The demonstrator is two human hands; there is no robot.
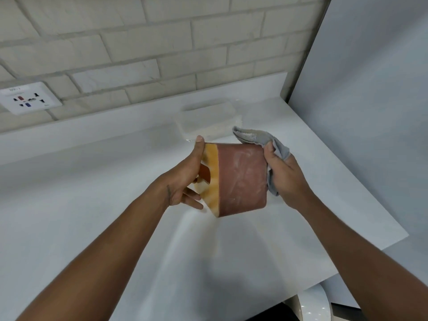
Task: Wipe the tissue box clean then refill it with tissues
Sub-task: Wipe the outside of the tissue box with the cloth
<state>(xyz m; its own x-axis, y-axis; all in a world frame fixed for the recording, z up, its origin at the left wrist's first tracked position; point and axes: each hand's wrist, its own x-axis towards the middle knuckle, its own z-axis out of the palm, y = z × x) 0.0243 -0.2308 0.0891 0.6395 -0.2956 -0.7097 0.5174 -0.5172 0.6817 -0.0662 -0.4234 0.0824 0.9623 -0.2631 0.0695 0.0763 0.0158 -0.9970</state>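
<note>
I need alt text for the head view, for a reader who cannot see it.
A person holds a brown and tan tissue box above a white counter: the left hand grips its tan end, the right hand presses a grey cloth to its side. A clear pack lies behind.

The tissue box (240, 179) is up off the white counter (92, 205) and tipped on its side. Its reddish-brown wall faces us, smeared with pale dusty streaks, and the yellow-orange face with the slot is turned to 9 o'clock. The grey cloth (252, 136) is bunched against the box's edge from 1 round to 3 o'clock, touching it. At 12 o'clock beyond the box, flat on the counter, lies a clear wrapped pack (208, 119), probably the tissues, though it's blurred.
</note>
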